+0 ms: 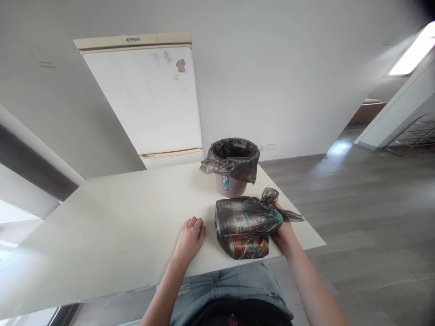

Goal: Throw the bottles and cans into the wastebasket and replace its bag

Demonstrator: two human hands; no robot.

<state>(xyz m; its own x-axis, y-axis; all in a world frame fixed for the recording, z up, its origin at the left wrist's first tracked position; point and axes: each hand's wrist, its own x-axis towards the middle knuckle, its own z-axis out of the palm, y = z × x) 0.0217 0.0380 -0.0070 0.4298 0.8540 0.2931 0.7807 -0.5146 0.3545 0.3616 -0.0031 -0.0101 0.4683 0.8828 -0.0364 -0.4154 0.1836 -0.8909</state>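
Note:
A tied black plastic bag (249, 222) lies on its side near the right end of the white table. Colourful packages show through its thin film, and its knotted end points right. My right hand (283, 231) is at that end, with its fingers partly hidden behind the film and closed on the bag. To the left of the bag, my left hand (191, 235) rests on the tabletop, holding nothing, its fingers loosely bent and the thumb apart. Just behind the bag stands a pinkish trash bin (221, 184) with a black liner (249, 170) folded over its rim.
The white table (136, 222) stretches away to the left, and its right edge drops to a grey wood-look floor (340, 203). Beyond the table stands a white refrigerator (149, 99) against the wall. A metal rack (414, 136) is at the far right.

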